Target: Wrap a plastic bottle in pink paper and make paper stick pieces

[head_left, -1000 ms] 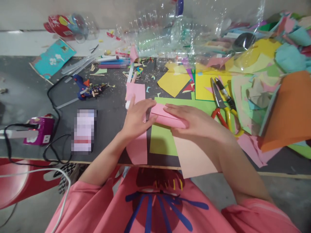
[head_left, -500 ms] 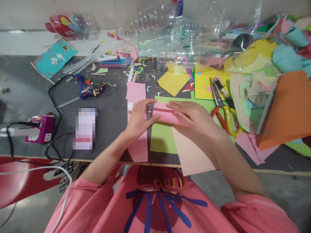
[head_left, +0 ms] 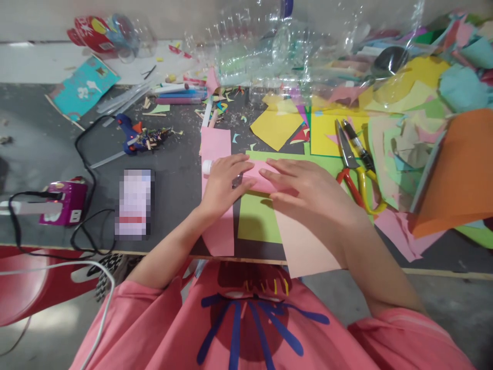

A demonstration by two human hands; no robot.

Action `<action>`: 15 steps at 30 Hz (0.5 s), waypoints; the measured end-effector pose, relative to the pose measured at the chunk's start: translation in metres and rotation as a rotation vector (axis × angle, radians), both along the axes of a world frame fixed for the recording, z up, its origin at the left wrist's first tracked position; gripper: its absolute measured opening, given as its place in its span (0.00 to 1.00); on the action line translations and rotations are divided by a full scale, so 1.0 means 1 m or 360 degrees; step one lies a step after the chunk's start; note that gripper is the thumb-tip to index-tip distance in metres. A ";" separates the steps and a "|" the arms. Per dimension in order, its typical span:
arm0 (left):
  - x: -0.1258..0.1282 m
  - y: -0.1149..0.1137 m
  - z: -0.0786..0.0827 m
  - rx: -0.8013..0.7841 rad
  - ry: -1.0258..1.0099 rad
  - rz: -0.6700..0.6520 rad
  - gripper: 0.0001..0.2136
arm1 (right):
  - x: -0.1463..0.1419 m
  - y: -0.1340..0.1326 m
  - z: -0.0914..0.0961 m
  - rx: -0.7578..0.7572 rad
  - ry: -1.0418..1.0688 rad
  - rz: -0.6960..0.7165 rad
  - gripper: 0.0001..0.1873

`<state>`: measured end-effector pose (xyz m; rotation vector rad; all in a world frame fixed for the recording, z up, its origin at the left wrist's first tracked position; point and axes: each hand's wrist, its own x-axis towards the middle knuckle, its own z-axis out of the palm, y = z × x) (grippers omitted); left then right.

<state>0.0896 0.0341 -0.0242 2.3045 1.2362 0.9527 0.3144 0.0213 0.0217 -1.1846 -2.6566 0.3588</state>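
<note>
Nearest: pink shirt (head_left: 246,329) with blue strokes; at left, a red chair (head_left: 19,288) and a white cable (head_left: 110,293). Then the front edge of the dark table (head_left: 173,169). A peach sheet (head_left: 304,241) overhangs that edge; to its left, a green sheet (head_left: 258,221) and a pink strip (head_left: 217,231).

Hands, central: 2, side by side. The bottle (head_left: 237,181) lies on its side above the strip and green sheet, its white cap (head_left: 207,167) to the left. Pink paper (head_left: 252,182) is round its body. Left hand (head_left: 221,185) is at the neck end, fingers bent over the far side, thumb on the near side, gripping the bottle. Right hand (head_left: 308,185) lies over the paper, fingers spread and slightly bent, touching it; cannot tell whether they grip.

Left of the hands: phone (head_left: 133,205), screen blurred, and a purple box (head_left: 63,203). Right: scissors (head_left: 349,159), 1 red and 1 yellow handle, beside a pen (head_left: 358,144); orange card (head_left: 458,174) further right.

Beyond: blue glue gun (head_left: 129,134) at left, yellow sheet (head_left: 277,126) at centre. Farther: teal card (head_left: 84,87), markers (head_left: 181,95), clear bottles (head_left: 285,49), and a red-labelled bottle (head_left: 102,33). Behind these, a pale wall (head_left: 162,15).
</note>
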 end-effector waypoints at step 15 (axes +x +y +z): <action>0.004 -0.003 -0.015 -0.0203 -0.0879 0.0338 0.22 | -0.014 -0.002 -0.022 -0.0401 0.1025 -0.0622 0.34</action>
